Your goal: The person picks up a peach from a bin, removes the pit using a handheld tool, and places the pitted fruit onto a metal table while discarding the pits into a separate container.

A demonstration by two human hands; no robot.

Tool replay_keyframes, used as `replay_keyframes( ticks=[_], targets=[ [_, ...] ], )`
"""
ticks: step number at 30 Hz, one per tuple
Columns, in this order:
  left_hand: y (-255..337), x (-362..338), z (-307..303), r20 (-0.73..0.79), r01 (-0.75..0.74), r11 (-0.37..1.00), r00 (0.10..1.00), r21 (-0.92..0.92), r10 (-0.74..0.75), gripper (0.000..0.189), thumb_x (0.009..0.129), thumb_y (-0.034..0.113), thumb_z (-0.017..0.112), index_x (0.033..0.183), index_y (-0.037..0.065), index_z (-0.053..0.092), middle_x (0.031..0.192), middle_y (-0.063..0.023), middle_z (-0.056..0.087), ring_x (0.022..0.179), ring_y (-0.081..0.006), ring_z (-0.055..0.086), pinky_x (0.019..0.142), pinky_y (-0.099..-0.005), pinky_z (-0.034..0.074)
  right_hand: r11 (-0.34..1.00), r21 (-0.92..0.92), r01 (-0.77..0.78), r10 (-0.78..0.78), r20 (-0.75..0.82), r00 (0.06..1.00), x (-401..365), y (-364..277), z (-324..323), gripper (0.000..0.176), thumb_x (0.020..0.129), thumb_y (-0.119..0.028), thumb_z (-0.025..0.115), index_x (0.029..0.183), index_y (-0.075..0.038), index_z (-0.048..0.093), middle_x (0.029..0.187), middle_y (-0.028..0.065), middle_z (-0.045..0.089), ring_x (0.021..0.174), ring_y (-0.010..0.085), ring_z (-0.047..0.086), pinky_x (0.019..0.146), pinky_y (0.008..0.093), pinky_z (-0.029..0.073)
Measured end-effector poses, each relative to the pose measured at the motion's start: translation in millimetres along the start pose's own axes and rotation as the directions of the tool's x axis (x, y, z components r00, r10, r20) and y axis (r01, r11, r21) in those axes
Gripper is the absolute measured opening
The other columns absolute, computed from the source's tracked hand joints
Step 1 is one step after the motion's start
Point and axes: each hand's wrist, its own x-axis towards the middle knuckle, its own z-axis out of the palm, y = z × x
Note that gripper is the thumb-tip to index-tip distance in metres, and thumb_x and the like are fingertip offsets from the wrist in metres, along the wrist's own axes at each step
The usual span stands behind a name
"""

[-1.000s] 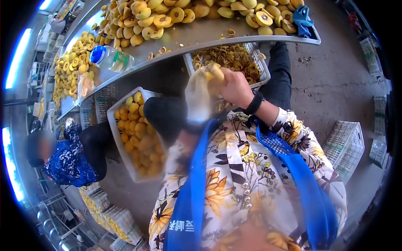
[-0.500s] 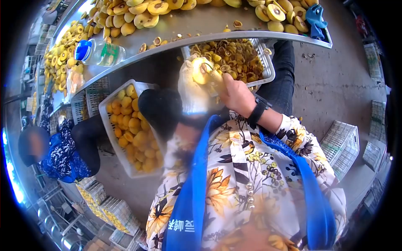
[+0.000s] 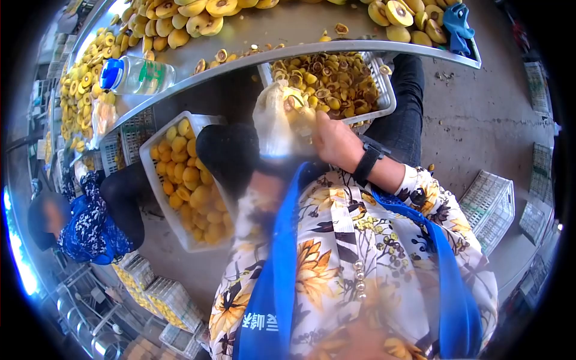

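Note:
My left hand (image 3: 273, 123), in a pale, loose glove, is closed around a yellow peach (image 3: 294, 101) in front of my body. Against the fruit's right side is my bare right hand (image 3: 337, 139), fingers curled shut and a black watch on the wrist. Whatever the right fingers grip is blurred and hidden. Just beyond both hands stands a white crate (image 3: 387, 99) heaped with cut peach scraps (image 3: 342, 81). To the left, another white crate (image 3: 161, 195) holds whole yellow peaches (image 3: 191, 174).
A metal table (image 3: 288, 30) with a raised rim carries many halved peaches (image 3: 207, 23), a water bottle (image 3: 141, 75) and a blue glove (image 3: 458, 29). Another person (image 3: 99, 219) sits at the left. White crates (image 3: 489, 207) stand on the floor at the right.
The peach has turned in my left hand, and its cut face shows less. My right hand has shifted slightly left, closer against the fruit.

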Motion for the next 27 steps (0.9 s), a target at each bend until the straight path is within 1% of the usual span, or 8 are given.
replay_keyframes(
  ticks=[3, 5, 13, 17, 18, 21, 25, 27],
  targets=[
    [8, 7, -3, 0.067, 0.18, 0.979, 0.982, -0.093, -0.174, 0.019, 0.088, 0.015, 0.053, 0.101, 0.001, 0.056, 0.079, -0.0106, 0.059, 0.066, -0.0166, 0.058, 0.056, -0.0277, 0.05, 1.0, -0.003, -0.031, 0.031, -0.026, 0.999, 2, 8, 9, 0.021, 0.075, -0.006, 0.051, 0.087, 0.003, 0.037, 0.062, 0.0265, 0.053, 0.064, 0.0447, 0.053, 0.058, 0.051, 0.041],
    [7, 7, 1, 0.063, 0.175, 0.978, 0.984, -0.112, -0.169, 0.02, 0.088, 0.016, 0.053, 0.101, 0.001, 0.056, 0.08, -0.0119, 0.06, 0.067, -0.0181, 0.059, 0.058, -0.0291, 0.05, 0.998, 0.028, -0.047, 0.049, -0.074, 0.996, 5, 11, 15, 0.022, 0.075, -0.005, 0.052, 0.087, 0.003, 0.037, 0.063, 0.0267, 0.053, 0.065, 0.0448, 0.053, 0.058, 0.051, 0.04],
    [-18, -2, 25, -0.062, -0.239, 0.967, 0.97, -0.086, 0.234, 0.023, 0.087, 0.019, 0.053, 0.1, -0.001, 0.056, 0.083, -0.017, 0.061, 0.071, -0.024, 0.061, 0.064, -0.0347, 0.052, 0.995, 0.081, -0.063, 0.074, -0.136, 0.988, 5, 11, 10, 0.023, 0.073, -0.003, 0.052, 0.088, 0.004, 0.036, 0.064, 0.0274, 0.053, 0.066, 0.0454, 0.053, 0.059, 0.0508, 0.04],
    [-15, 6, 10, 0.065, -0.15, 0.989, 0.987, 0.018, 0.148, 0.016, 0.088, 0.012, 0.051, 0.1, 0.001, 0.056, 0.075, -0.009, 0.058, 0.062, -0.015, 0.056, 0.054, -0.0267, 0.049, 0.993, 0.071, -0.09, 0.092, -0.032, 0.995, 3, 14, 8, 0.021, 0.074, -0.004, 0.051, 0.087, 0.005, 0.038, 0.065, 0.0284, 0.054, 0.066, 0.046, 0.053, 0.059, 0.0504, 0.041],
    [-3, 5, 11, 0.118, -0.011, 1.0, 0.993, 0.014, 0.01, 0.018, 0.088, 0.014, 0.053, 0.1, 0.002, 0.055, 0.078, -0.0087, 0.058, 0.064, -0.0152, 0.056, 0.055, -0.0267, 0.049, 0.994, 0.061, -0.094, 0.095, -0.003, 0.995, 3, 15, 9, 0.021, 0.074, -0.005, 0.051, 0.087, 0.005, 0.039, 0.065, 0.0286, 0.054, 0.066, 0.0461, 0.054, 0.059, 0.0503, 0.041],
    [13, 4, 18, 0.134, 0.109, 0.993, 0.986, -0.039, -0.103, 0.019, 0.088, 0.014, 0.053, 0.103, 0.002, 0.054, 0.079, -0.0087, 0.058, 0.065, -0.0163, 0.057, 0.056, -0.0272, 0.05, 0.988, 0.129, -0.082, 0.09, -0.056, 0.994, 4, 7, 7, 0.019, 0.074, -0.007, 0.052, 0.083, 0.006, 0.041, 0.065, 0.0289, 0.054, 0.067, 0.0461, 0.054, 0.059, 0.0493, 0.042],
    [2, -8, 19, 0.024, -0.068, 0.969, 0.997, -0.237, 0.075, 0.025, 0.089, 0.018, 0.053, 0.109, 0.004, 0.05, 0.082, -0.0099, 0.058, 0.067, -0.0182, 0.058, 0.057, -0.0283, 0.05, 0.987, 0.132, -0.089, 0.101, -0.093, 0.99, 6, 1, 13, 0.021, 0.075, -0.009, 0.053, 0.082, 0.007, 0.042, 0.066, 0.0293, 0.054, 0.068, 0.046, 0.055, 0.059, 0.0485, 0.044],
    [0, 1, 2, 0.121, 0.073, 0.961, 0.992, -0.267, -0.041, 0.028, 0.089, 0.021, 0.054, 0.112, 0.006, 0.048, 0.087, -0.0106, 0.058, 0.071, -0.0181, 0.058, 0.058, -0.0295, 0.051, 0.983, 0.142, -0.121, 0.129, -0.048, 0.991, 6, -4, 15, 0.022, 0.075, -0.01, 0.053, 0.083, 0.008, 0.043, 0.068, 0.0295, 0.055, 0.069, 0.0458, 0.056, 0.06, 0.0483, 0.044]
  ],
)
